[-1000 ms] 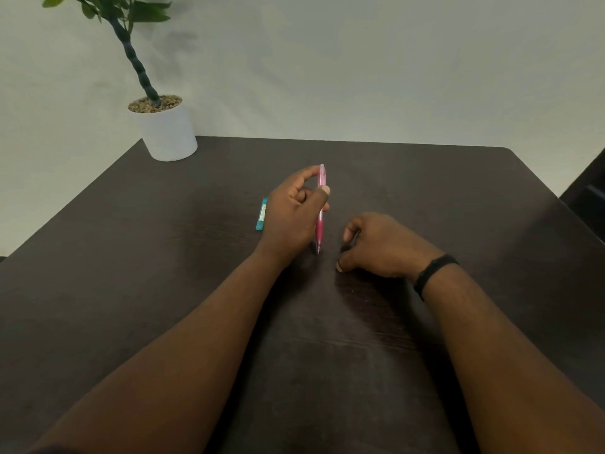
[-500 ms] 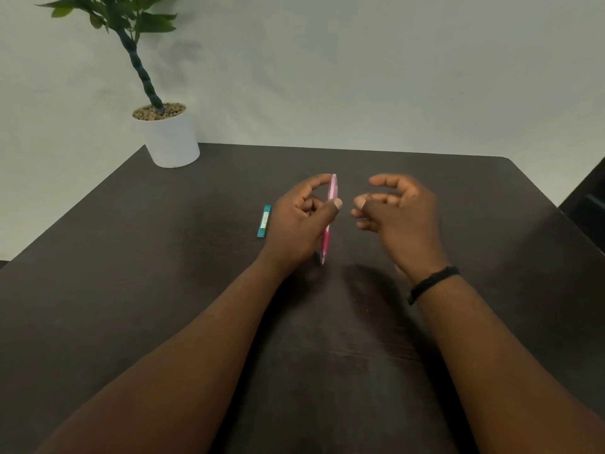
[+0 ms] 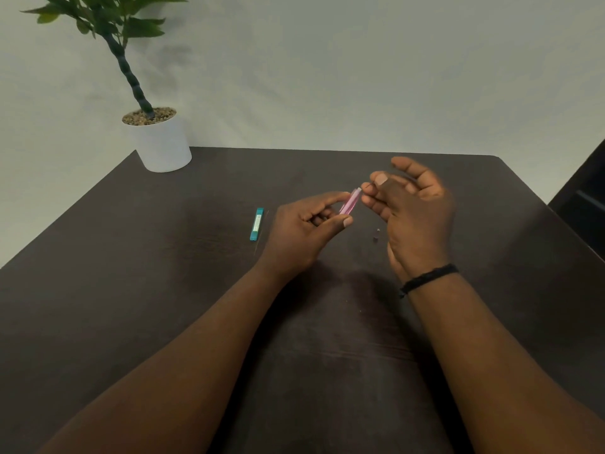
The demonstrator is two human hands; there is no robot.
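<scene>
My left hand (image 3: 301, 234) holds a pink mechanical pencil (image 3: 350, 201) between thumb and fingers, just above the dark table (image 3: 131, 290). The pencil's upper end tilts to the right; its lower part is hidden behind my fingers. My right hand (image 3: 415, 217) is raised beside it. Its thumb and forefinger pinch a thin dark lead (image 3: 369, 185) at the pencil's upper end, and the other fingers are spread. A teal lead case (image 3: 257, 224) lies on the table left of my left hand.
A small dark cap-like piece (image 3: 376, 235) lies on the table between my hands. A white pot (image 3: 162, 145) with a green plant stands at the table's back left corner. A dark object (image 3: 586, 204) stands beyond the right edge.
My right hand lifted off the table and came up to the pencil's upper end. The pencil tilted from nearly upright to leaning right in my left hand.
</scene>
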